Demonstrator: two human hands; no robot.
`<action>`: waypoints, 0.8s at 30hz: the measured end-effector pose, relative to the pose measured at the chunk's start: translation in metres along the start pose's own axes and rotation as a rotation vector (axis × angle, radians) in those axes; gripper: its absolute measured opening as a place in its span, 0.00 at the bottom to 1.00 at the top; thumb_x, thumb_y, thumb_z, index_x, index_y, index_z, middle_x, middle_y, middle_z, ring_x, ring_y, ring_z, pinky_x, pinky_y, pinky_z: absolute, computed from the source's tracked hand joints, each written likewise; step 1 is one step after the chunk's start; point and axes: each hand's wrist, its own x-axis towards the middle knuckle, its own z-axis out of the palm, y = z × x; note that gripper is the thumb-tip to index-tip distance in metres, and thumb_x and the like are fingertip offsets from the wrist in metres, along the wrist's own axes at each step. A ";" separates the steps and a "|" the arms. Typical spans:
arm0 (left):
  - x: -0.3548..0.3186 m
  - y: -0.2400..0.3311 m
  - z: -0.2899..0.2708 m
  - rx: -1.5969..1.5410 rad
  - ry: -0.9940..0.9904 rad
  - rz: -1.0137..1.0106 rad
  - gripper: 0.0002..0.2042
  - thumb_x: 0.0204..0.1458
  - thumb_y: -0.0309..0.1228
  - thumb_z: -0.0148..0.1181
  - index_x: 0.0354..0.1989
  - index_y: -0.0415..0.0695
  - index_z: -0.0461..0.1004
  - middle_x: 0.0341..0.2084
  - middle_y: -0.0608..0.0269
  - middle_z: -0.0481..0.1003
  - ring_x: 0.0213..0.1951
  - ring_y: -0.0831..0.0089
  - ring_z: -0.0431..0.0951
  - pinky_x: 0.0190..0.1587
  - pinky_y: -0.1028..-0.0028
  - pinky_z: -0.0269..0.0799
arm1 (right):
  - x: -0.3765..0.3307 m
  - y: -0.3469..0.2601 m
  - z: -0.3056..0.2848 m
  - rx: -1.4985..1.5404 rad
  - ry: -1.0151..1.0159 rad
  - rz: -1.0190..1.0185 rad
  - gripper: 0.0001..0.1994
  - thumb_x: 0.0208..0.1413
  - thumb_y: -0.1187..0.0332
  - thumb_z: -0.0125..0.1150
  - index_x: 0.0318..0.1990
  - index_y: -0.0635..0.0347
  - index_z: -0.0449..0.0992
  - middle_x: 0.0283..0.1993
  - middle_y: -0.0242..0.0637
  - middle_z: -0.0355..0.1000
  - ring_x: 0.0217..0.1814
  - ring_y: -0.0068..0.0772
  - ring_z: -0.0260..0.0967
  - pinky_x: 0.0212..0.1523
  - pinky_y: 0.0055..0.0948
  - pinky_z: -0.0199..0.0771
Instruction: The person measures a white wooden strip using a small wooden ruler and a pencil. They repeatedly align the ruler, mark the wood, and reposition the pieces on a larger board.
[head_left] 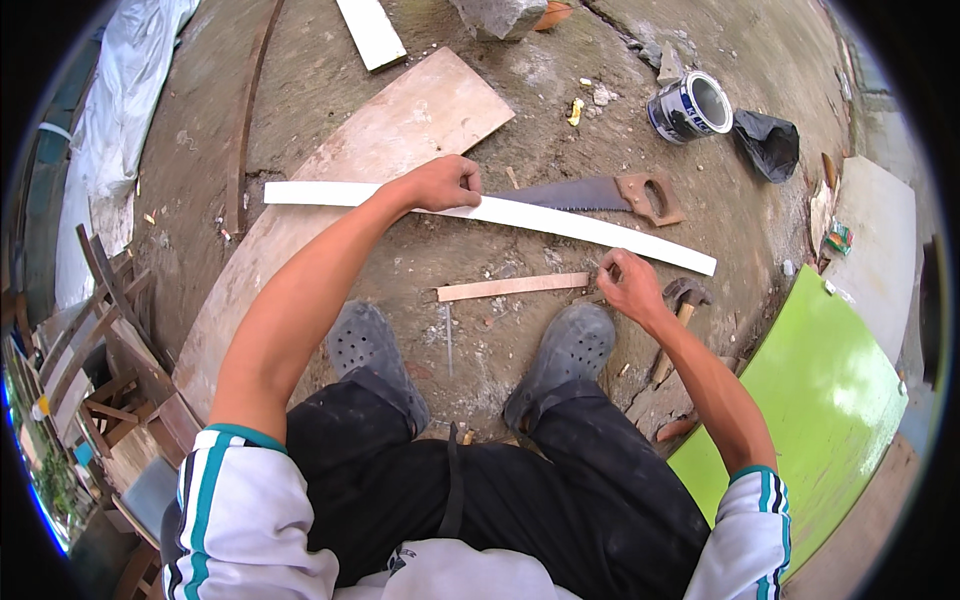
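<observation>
Pressing down with curled fingers, your left hand [443, 184] rests on the long white strip [560, 220] that lies across the concrete floor [200, 150], about at its middle. Your right hand [627, 285] has its fingertips pinched together just above the near end of a short bare wooden slat [513, 287]; whether something tiny sits between them, you cannot tell from this view. That slat lies parallel to the white strip, just in front of your two grey perforated clogs [575, 345]. Beyond the strip, a handsaw [600, 195] lies touching its far edge, wooden handle to the right. A hammer [682, 305] sits just right of your right wrist, a plywood sheet [400, 125] runs under the strip's left half, and a green board [810, 390] lies farther right.
</observation>
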 end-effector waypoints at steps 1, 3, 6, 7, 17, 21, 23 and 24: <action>0.000 0.000 0.000 -0.008 -0.002 -0.004 0.07 0.49 0.30 0.67 0.30 0.39 0.77 0.28 0.61 0.80 0.34 0.72 0.79 0.40 0.71 0.74 | 0.007 -0.010 0.001 0.044 -0.016 -0.014 0.05 0.55 0.69 0.61 0.35 0.59 0.73 0.35 0.44 0.75 0.35 0.48 0.74 0.38 0.42 0.74; -0.002 -0.001 0.000 0.012 0.011 -0.006 0.07 0.49 0.30 0.67 0.30 0.39 0.77 0.28 0.61 0.80 0.33 0.73 0.79 0.40 0.71 0.73 | 0.026 -0.035 0.004 0.141 -0.044 0.008 0.04 0.54 0.74 0.62 0.33 0.62 0.73 0.32 0.41 0.74 0.32 0.36 0.73 0.36 0.35 0.74; -0.002 0.004 0.000 0.000 0.007 -0.019 0.08 0.48 0.30 0.67 0.30 0.39 0.77 0.28 0.61 0.80 0.33 0.73 0.78 0.39 0.72 0.73 | 0.056 -0.069 0.010 0.286 -0.083 0.018 0.04 0.55 0.76 0.64 0.37 0.64 0.76 0.32 0.38 0.75 0.33 0.29 0.73 0.36 0.31 0.75; -0.004 0.005 -0.001 -0.011 0.007 -0.031 0.08 0.48 0.30 0.68 0.30 0.39 0.77 0.28 0.61 0.80 0.33 0.73 0.78 0.39 0.72 0.73 | 0.068 -0.082 0.015 0.331 -0.068 -0.005 0.04 0.56 0.76 0.64 0.38 0.64 0.76 0.33 0.39 0.76 0.33 0.31 0.74 0.37 0.32 0.75; -0.002 -0.002 0.002 -0.053 0.014 -0.029 0.08 0.45 0.32 0.67 0.29 0.40 0.78 0.26 0.60 0.80 0.31 0.70 0.78 0.37 0.70 0.73 | 0.131 -0.113 0.043 0.184 -0.068 -0.211 0.08 0.61 0.73 0.54 0.43 0.62 0.78 0.44 0.50 0.76 0.49 0.55 0.74 0.51 0.47 0.73; 0.000 -0.001 0.002 -0.030 0.010 -0.013 0.07 0.46 0.30 0.68 0.29 0.40 0.78 0.26 0.62 0.79 0.31 0.73 0.77 0.36 0.72 0.72 | 0.133 -0.114 0.051 0.243 -0.013 -0.210 0.09 0.61 0.74 0.58 0.47 0.61 0.76 0.41 0.47 0.77 0.45 0.50 0.76 0.48 0.43 0.74; -0.001 -0.002 0.002 -0.018 0.008 -0.019 0.07 0.46 0.29 0.68 0.29 0.40 0.78 0.26 0.63 0.79 0.30 0.75 0.76 0.36 0.72 0.71 | 0.133 -0.119 0.048 0.256 -0.027 -0.197 0.10 0.61 0.74 0.58 0.49 0.60 0.75 0.41 0.48 0.77 0.45 0.50 0.75 0.48 0.43 0.74; -0.002 -0.002 0.002 -0.016 0.008 -0.023 0.07 0.47 0.29 0.68 0.29 0.40 0.77 0.26 0.63 0.79 0.30 0.75 0.76 0.36 0.72 0.71 | 0.134 -0.122 0.047 0.248 -0.026 -0.208 0.10 0.61 0.74 0.58 0.49 0.60 0.75 0.41 0.47 0.77 0.45 0.49 0.75 0.47 0.42 0.75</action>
